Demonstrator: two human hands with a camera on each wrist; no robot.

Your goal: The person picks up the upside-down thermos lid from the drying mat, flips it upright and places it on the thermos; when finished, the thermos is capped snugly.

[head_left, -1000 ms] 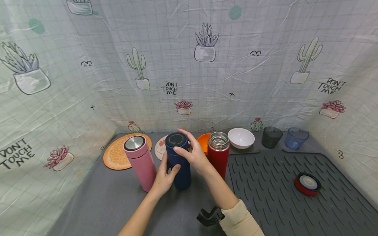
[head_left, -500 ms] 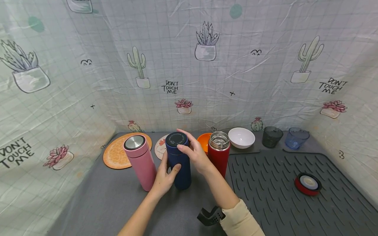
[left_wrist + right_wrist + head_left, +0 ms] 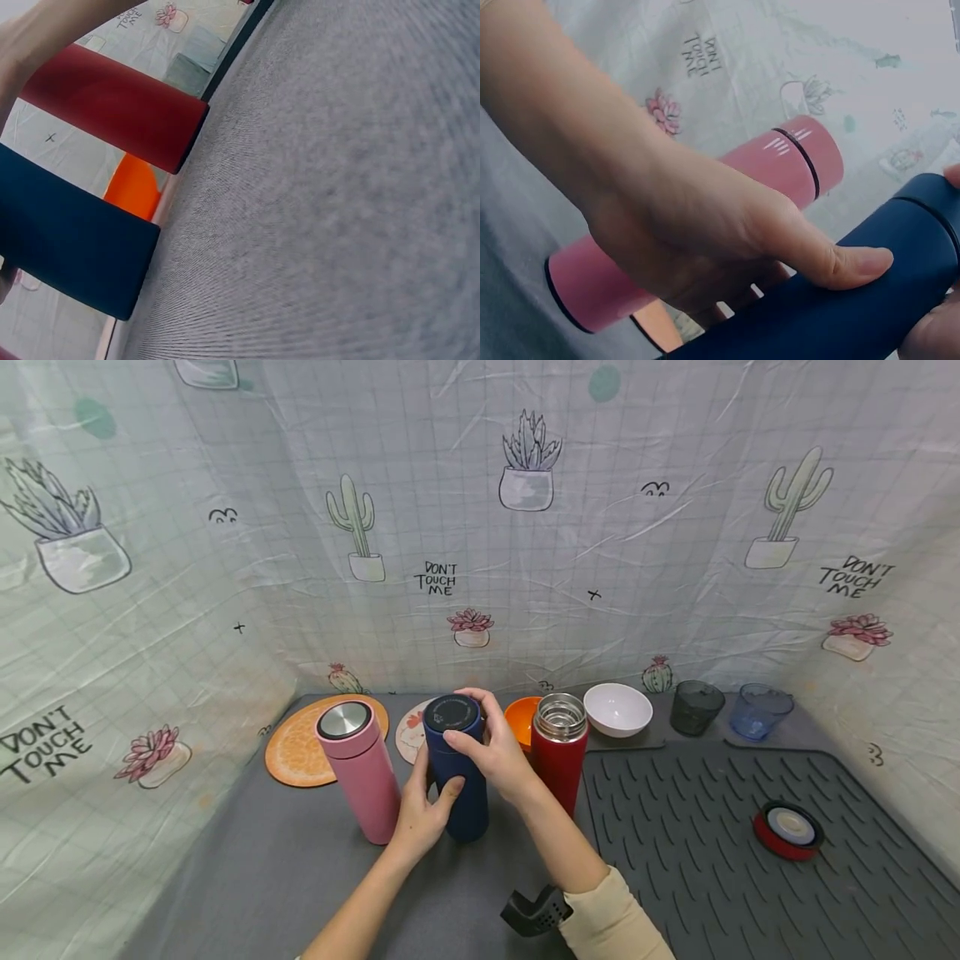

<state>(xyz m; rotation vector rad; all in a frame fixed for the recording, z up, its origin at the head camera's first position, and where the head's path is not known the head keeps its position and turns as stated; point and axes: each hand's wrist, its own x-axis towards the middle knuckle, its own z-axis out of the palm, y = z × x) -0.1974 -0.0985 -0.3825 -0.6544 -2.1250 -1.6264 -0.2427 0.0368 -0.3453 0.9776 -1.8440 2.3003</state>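
Both hands [image 3: 480, 768] around upright navy flask [image 3: 457, 768].

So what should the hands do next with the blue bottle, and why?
Probably twist the lid. The left hand grips the blue bottle round its body, and the right hand curls round its lid, so the bottle looks braced for turning.

Three flasks [image 3: 455, 768] stand left of the ribbed mat [image 3: 720, 860].
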